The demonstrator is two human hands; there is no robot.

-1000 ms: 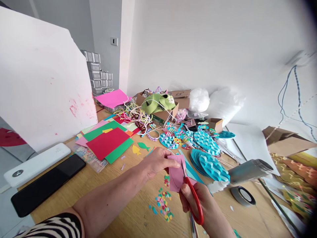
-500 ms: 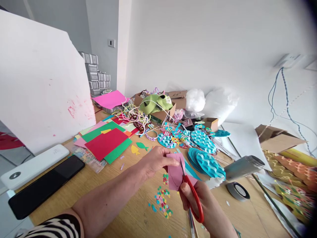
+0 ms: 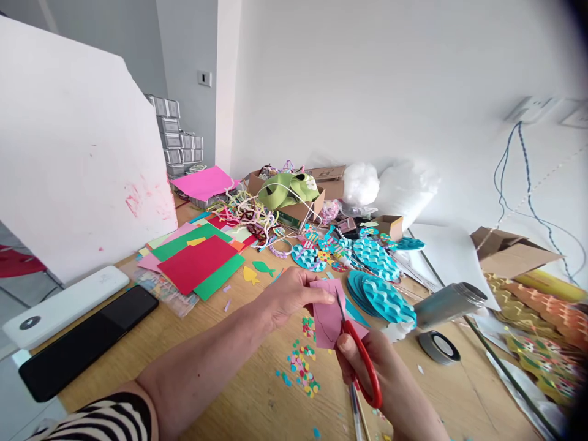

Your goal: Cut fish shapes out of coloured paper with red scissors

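Observation:
My left hand (image 3: 294, 298) pinches a piece of pink paper (image 3: 327, 327) by its upper part, thumb on top. A curved outline is drawn on the paper. In my right hand (image 3: 362, 361) is a pair of scissors (image 3: 367, 364) with red handles, its blades at the paper's right part close to my left thumb. Part of the paper passes behind the blades, towards my right fingers. Below the paper, small coloured paper dots (image 3: 303, 367) are scattered on the wooden table (image 3: 248, 380). A yellow paper fish (image 3: 250, 275) and a green paper fish (image 3: 263, 267) lie beyond my left wrist.
Coloured paper sheets (image 3: 199, 263), a black phone (image 3: 87, 340) and a white power bank (image 3: 64, 306) lie on the left. Blue wavy discs (image 3: 383, 300), a grey bottle (image 3: 450, 305) and a tape roll (image 3: 438, 347) are on the right. Craft scraps and boxes (image 3: 301, 211) fill the back.
The pink paper and scissors have shifted slightly to the right within the view, and the paper has turned a little. Both hands keep their hold.

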